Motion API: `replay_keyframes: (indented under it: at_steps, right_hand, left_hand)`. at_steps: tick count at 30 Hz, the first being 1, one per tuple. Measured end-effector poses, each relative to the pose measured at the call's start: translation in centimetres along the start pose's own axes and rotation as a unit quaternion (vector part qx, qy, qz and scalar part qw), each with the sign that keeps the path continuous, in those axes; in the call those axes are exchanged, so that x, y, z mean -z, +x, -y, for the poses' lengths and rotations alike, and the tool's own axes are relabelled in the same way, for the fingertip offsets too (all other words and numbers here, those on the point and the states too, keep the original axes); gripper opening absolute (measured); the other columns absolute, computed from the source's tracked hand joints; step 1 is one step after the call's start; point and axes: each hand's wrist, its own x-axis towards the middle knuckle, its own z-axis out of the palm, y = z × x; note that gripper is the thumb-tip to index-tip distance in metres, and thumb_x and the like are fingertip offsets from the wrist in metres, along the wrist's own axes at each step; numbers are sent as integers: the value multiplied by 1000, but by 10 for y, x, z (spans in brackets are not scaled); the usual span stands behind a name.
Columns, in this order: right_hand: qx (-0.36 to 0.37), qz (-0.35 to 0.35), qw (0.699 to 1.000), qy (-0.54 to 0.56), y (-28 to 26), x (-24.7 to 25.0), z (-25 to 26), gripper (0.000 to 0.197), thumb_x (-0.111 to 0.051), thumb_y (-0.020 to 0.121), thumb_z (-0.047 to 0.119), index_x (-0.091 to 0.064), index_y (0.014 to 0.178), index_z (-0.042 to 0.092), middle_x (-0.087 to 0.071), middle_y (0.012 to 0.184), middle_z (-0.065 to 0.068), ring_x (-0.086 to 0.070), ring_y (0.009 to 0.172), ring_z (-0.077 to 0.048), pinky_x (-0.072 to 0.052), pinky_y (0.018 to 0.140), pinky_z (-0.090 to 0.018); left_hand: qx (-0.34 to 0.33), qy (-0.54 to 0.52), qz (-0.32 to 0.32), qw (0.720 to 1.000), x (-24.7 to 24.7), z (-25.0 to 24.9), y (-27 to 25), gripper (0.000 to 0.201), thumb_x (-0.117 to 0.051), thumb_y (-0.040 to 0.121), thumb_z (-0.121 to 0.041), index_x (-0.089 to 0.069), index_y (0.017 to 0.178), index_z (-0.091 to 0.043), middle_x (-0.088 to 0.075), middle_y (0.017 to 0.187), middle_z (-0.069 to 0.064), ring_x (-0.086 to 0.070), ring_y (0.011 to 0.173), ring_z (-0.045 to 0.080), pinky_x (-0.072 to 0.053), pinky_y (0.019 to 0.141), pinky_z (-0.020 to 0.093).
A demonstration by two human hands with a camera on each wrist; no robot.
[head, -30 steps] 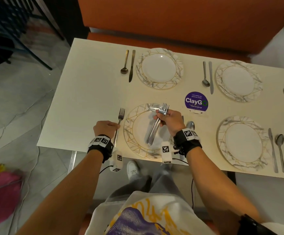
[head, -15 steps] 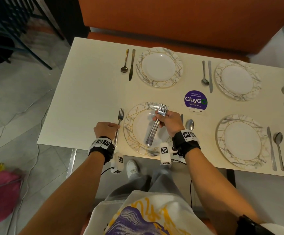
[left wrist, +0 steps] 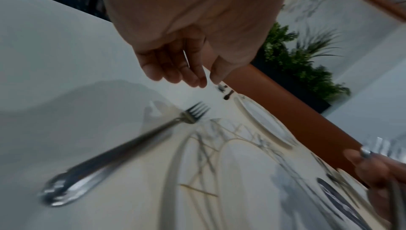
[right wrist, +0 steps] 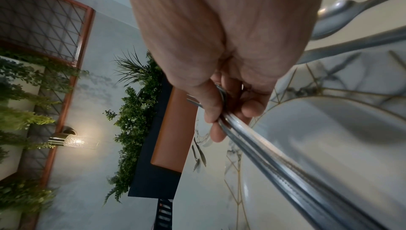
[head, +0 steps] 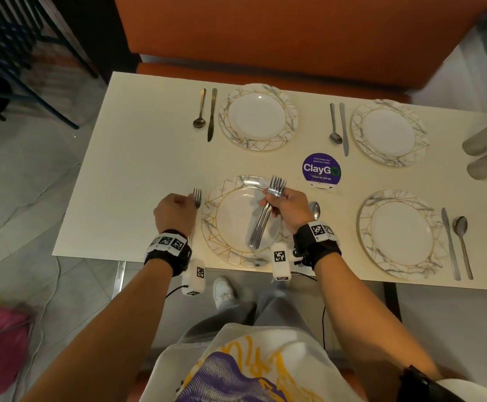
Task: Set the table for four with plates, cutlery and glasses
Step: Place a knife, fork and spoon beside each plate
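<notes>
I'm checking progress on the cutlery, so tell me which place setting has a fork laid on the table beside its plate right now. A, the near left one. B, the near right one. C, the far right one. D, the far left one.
A: a single fork lies just left of the near left plate; the other settings show only a knife and spoon.

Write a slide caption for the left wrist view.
Left hand hovers open above a fork lying on the table beside the near plate.
</notes>
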Motion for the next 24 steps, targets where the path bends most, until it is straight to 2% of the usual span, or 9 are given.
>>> replay_keyframes:
  at_steps: [2,6,8,10,13,15,18,21,24]
  right_hand:
    - [-3,-19,1000,12,-1,9,-1,17,-67,95,8,-72,108,0,-77,86,-15,-57,61,-16,-44,55,-27]
    - [-12,-39,998,50,-4,32,-1,19,-70,93,14,-73,108,2,-78,87,-15,-62,75,-27,-44,57,-31]
    - [-8,-56,996,68,-7,46,1,19,-70,93,11,-72,108,-1,-76,83,-13,-68,71,-19,-45,55,-27]
    - [-8,-75,994,74,-8,63,1,19,-71,92,10,-73,104,-4,-72,77,-11,-62,59,-14,-45,52,-23]
    - [-8,-83,995,54,-5,94,0,25,-76,89,17,-73,99,-5,-65,72,-14,-50,54,-18,-42,50,-28]
    - [-7,-81,995,52,-2,117,1,28,-76,88,18,-70,96,-8,-63,69,-15,-48,54,-20,-42,51,-30]
    - [6,-76,996,37,2,152,7,34,-77,88,20,-66,88,-13,-57,66,-17,-45,52,-20,-41,54,-31]
    - [2,-69,998,-4,8,189,10,35,-75,89,22,-67,86,-11,-56,64,-18,-45,52,-20,-42,58,-32]
    - [-8,-71,997,-25,17,222,11,31,-74,90,22,-69,84,-8,-58,65,-20,-48,54,-23,-43,59,-34]
  left_hand:
    - [-53,-17,2,998,-13,-20,-8,27,-67,97,-35,-74,98,-9,-74,89,3,-69,89,23,-46,76,27]
    - [-142,-31,66,987,-49,-62,-32,15,-67,95,-30,-73,90,-18,-73,87,-4,-66,83,16,-45,74,21]
    - [-161,-30,136,977,-70,-83,-48,11,-68,94,-32,-73,89,-23,-71,85,-12,-66,83,10,-43,72,16]
    - [-156,-27,239,958,-91,-103,-63,12,-69,94,-36,-74,95,-25,-73,90,-14,-68,86,6,-44,73,12]
    - [-147,-27,346,926,-123,-129,-84,18,-72,93,-37,-75,104,-24,-77,95,-7,-73,87,9,-54,80,21]
    - [-141,-41,364,920,-142,-144,-98,16,-75,92,-36,-76,103,-24,-78,93,-5,-74,86,10,-59,83,27]
    - [-121,-81,361,921,-167,-166,-118,9,-81,88,-25,-76,95,-24,-79,87,-2,-76,81,14,-63,77,31]
    - [-69,-125,374,916,-190,-187,-133,15,-85,84,-13,-78,97,-9,-80,85,6,-79,81,20,-66,69,34]
    - [-21,-152,397,905,-212,-206,-145,25,-87,82,-9,-76,104,-3,-80,88,12,-80,84,24,-66,72,42]
